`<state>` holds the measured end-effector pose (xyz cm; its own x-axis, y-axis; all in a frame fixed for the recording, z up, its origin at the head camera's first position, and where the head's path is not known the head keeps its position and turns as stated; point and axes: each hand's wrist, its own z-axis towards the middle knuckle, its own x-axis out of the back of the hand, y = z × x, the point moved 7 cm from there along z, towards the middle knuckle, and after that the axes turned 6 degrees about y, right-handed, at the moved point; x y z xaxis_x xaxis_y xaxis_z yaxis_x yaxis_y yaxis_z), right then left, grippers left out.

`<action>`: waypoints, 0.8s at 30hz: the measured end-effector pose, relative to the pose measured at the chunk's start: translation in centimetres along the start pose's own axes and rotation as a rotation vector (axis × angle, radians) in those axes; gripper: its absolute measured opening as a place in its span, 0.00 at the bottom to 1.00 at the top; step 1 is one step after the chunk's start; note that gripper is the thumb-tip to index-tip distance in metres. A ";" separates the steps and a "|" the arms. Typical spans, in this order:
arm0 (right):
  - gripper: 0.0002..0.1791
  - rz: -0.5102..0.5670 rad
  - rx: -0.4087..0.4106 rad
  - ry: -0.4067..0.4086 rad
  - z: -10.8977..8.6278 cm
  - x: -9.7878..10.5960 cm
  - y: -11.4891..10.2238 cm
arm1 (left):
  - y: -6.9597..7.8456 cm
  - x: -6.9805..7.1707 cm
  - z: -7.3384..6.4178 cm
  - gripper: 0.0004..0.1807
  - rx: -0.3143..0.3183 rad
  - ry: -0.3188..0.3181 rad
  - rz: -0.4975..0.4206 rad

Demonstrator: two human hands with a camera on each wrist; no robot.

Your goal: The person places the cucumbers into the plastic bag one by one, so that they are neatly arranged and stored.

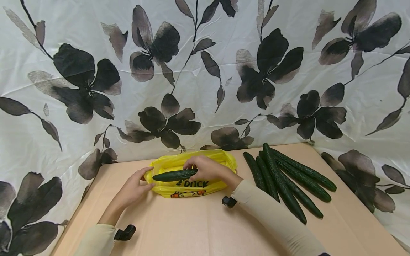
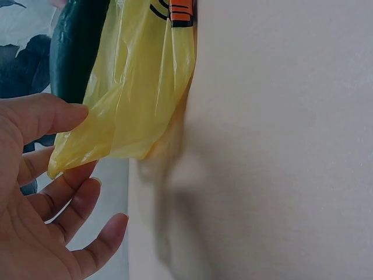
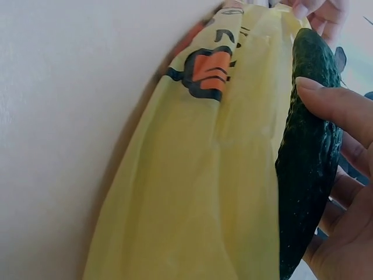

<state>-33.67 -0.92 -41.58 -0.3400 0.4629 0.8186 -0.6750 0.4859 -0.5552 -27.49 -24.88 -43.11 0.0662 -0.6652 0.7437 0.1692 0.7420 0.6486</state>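
Observation:
A yellow plastic bag (image 1: 192,190) with black lettering and an orange print lies on the table with its mouth facing up. My left hand (image 1: 136,190) pinches the bag's left end between thumb and fingers, as the left wrist view shows up close. A dark green cucumber (image 1: 171,176) lies sideways over the bag's near edge. My right hand (image 1: 208,169) grips it near its right part, thumb on the near side and fingers behind. In the right wrist view the cucumber (image 3: 312,140) runs alongside the yellow plastic.
Several more cucumbers (image 1: 285,177) lie fanned out on the table to the right of the bag, partly behind my right sleeve (image 1: 272,213). The light tan table (image 1: 179,227) ends at a white cloth with dark flowers (image 1: 217,78) hanging behind it.

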 end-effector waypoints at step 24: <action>0.22 -0.088 -0.018 -0.084 0.6 -2.9 1.1 | 0.0 0.0 0.3 0.36 -0.022 0.025 0.005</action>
<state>-33.84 -2.19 -44.49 -0.3340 0.3544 0.8734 -0.6932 0.5356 -0.4824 -27.77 -24.86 -43.08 0.0915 -0.6637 0.7424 0.1909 0.7434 0.6411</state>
